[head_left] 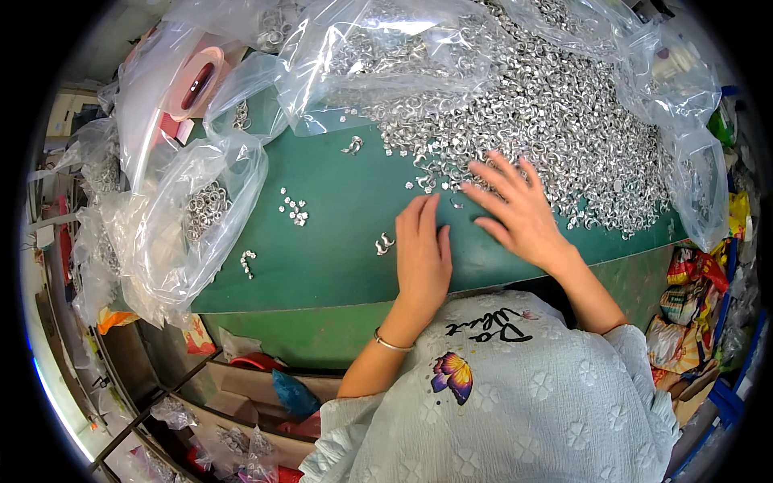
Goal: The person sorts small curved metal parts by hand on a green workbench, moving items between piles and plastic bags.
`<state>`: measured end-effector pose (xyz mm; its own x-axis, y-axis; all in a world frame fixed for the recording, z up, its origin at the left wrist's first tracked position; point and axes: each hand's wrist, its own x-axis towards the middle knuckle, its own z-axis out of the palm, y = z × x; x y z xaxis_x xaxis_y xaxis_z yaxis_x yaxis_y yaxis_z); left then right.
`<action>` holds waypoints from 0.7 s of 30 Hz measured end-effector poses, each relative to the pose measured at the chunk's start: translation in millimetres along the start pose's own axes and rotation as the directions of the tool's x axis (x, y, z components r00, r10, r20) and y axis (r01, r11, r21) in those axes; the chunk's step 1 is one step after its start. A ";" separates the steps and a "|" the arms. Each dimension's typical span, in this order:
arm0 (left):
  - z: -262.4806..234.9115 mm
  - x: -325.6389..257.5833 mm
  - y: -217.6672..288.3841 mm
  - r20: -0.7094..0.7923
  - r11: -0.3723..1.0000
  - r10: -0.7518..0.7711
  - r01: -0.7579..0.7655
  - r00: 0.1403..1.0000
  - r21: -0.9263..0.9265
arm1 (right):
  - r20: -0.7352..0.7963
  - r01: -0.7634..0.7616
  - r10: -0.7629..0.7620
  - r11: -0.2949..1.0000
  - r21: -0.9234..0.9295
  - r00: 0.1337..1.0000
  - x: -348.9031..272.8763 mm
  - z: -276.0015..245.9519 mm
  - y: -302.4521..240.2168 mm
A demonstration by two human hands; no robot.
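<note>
My right hand [515,211] reaches over the near edge of a large heap of small silvery metal pieces [580,153], fingers spread and holding nothing I can see. To its left, my left hand [423,251] rests low over the green tabletop [338,270], its fingers side by side and the thumb apart. A few curved metal pieces [385,243] lie just left of that hand. Loose bits [427,179] lie at the heap's edge, beyond my left fingertips. Further left are two small clusters, one of tiny pieces [298,216] and one in a short line [248,264].
A clear plastic bag [386,64] covers part of the heap at the back. On the left, another open bag [173,233] contains metal rings. A pink oval object [196,83] stands at the back left. Below the table sit drawers or bins [274,394]; coloured packets [684,298] lie at right.
</note>
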<state>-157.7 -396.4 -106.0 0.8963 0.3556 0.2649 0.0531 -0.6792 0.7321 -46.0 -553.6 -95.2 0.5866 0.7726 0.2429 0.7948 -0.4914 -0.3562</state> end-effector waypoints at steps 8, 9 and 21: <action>1.7 15.5 -2.4 -0.018 0.998 0.058 -0.058 0.998 -0.009 | -0.089 -0.031 0.024 0.996 -0.080 0.996 -11.8 -4.1 20.0; 1.1 24.4 1.4 -0.014 0.997 0.018 -0.017 1.000 0.069 | -0.125 -0.046 0.037 0.997 -0.068 0.991 -3.9 -2.7 15.0; 10.4 19.5 -13.9 0.162 0.984 0.068 -0.092 0.984 0.149 | 0.067 0.038 -0.037 0.999 -0.010 0.997 -2.0 -4.8 0.3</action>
<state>-136.4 -386.6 -117.5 0.9573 0.2000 0.2089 0.0352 -0.7973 0.6025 -46.1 -557.2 -91.5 0.5447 0.8156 0.1953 0.8182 -0.4657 -0.3372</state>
